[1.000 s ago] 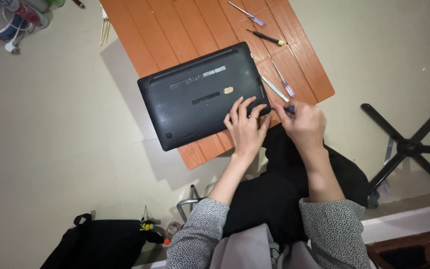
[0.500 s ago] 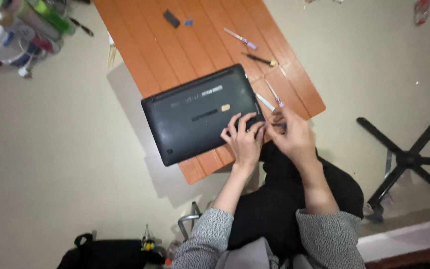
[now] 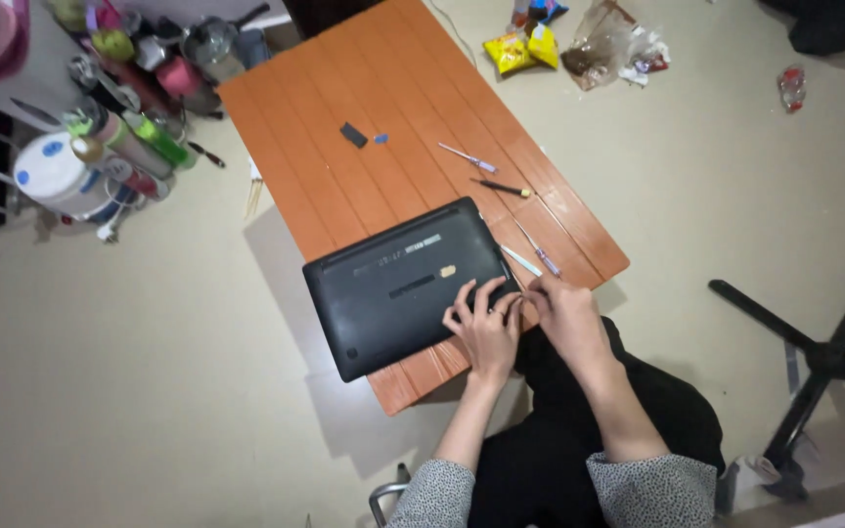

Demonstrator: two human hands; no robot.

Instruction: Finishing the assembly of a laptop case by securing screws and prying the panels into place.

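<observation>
A black laptop (image 3: 398, 288) lies upside down on the near end of a low orange wooden table (image 3: 383, 176). My left hand (image 3: 484, 328) rests with spread fingertips on the laptop's near right corner. My right hand (image 3: 561, 313) is beside it at that same corner, fingers curled and pinched at the laptop's edge; what it pinches is too small to tell. Just beyond the right hand lie a pale blue screwdriver (image 3: 521, 260) and a purple-handled screwdriver (image 3: 539, 250).
Two more screwdrivers (image 3: 468, 157) (image 3: 501, 188) and a small black part (image 3: 353, 135) lie farther up the table. Bottles and kitchen items (image 3: 110, 137) crowd the floor at left, snack bags (image 3: 559, 44) at the top, a black chair base (image 3: 823, 362) at right.
The view has tilted up, showing more of the table and floor. Both hands stay at the laptop's near right corner, the right hand a little closer to its edge.
</observation>
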